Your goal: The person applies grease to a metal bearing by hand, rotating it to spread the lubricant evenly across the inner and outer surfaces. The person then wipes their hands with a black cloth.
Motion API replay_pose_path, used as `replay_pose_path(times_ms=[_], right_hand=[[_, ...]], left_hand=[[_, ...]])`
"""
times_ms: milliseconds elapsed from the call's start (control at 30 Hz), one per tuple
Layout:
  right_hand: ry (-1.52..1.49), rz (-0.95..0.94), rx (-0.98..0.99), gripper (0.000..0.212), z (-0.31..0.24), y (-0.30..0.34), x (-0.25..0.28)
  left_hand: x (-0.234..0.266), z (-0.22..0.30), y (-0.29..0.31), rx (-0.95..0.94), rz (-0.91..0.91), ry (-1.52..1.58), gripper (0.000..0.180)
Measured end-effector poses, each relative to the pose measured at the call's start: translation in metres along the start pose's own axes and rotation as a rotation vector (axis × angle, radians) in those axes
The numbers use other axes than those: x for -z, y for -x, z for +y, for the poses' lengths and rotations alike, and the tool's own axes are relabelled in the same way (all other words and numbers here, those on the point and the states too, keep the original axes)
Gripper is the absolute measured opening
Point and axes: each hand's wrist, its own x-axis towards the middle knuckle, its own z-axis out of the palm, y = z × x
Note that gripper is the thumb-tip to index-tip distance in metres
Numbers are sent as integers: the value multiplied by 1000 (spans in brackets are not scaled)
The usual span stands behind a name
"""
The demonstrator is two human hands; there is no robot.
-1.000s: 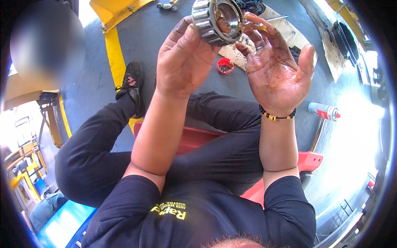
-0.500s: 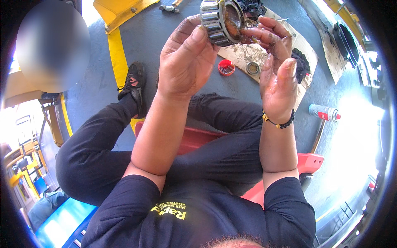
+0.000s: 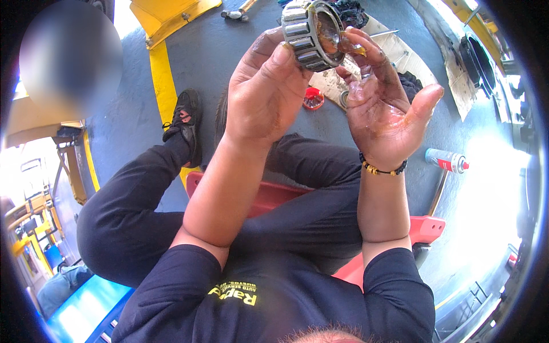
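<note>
A roller bearing is held up before a seated person, its upper rim at the view's top edge. The left hand grips it from the left, thumb on the rollers, the other fingers largely hidden behind; whether its far side is touched is hard to tell. The right hand, empty of any tool and smeared with amber grease, is open, palm up, fingertips curled at the bore; contact there cannot be made out.

The bearing stands on edge, tilted, its axis running roughly left to right and its greasy bore facing the right hand.

Beyond, on the grey floor, cardboard lies partly covered by the right hand, which also blocks part of a metal ring and a black rag. The bearing overlaps a second dark cloth. A red cap sits between the hands; a spray can lies right of the wrist. Upper left, a hammer has its handle cut off by the frame.
</note>
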Motion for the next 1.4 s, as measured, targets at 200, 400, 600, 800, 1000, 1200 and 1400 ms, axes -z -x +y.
replay_pose_path(times_ms=[200, 400, 600, 800, 1000, 1200, 1400], right_hand=[[723, -52, 150, 113, -6, 1, -11], [54, -191, 25, 109, 0, 7, -13], [-333, -116, -28, 106, -18, 3, 3], [-233, -2, 10, 112, -15, 2, 8], [-164, -137, 128, 112, -4, -1, 10], [-8, -67, 101, 113, -3, 0, 7], [587, -52, 234, 109, -6, 0, 8]], left_hand=[[-13, 2, -1, -36, 72, 47, 31], [-6, 2, -1, -85, 18, -27, 31], [-9, 4, -2, -76, 59, -54, 36], [-14, 5, 1, 50, 81, 50, 34], [-13, 5, 0, 84, 76, 68, 35], [-19, 9, -3, 86, 92, -10, 34], [-21, 11, -5, 68, 132, 1, 35]])
